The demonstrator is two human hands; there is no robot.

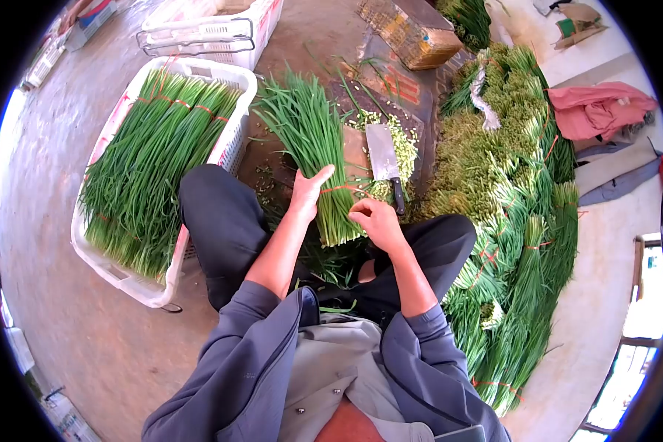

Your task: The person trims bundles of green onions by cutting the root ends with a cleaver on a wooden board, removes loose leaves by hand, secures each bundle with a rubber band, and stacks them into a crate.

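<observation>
A thick bunch of green garlic chives (302,121) stands tilted in front of me, leaves pointing away and pale cut ends toward my lap. My left hand (308,193) is closed around its left side, thumb lying across the stalks. A thin red tie (337,188) runs over the bunch, and the fingers of my right hand (379,222) are pinched at its right end. Just beyond my right hand a cleaver (381,151) with a black handle lies on a board (356,147), among chopped pale stalk ends (405,144).
On the left, a white plastic crate (250,88) holds several tied chive bunches. Another white crate (261,33) stands behind it. A long heap of chives (523,243) lies along my right, with a pink cloth (600,109) beyond. A worn box (412,37) sits at the back.
</observation>
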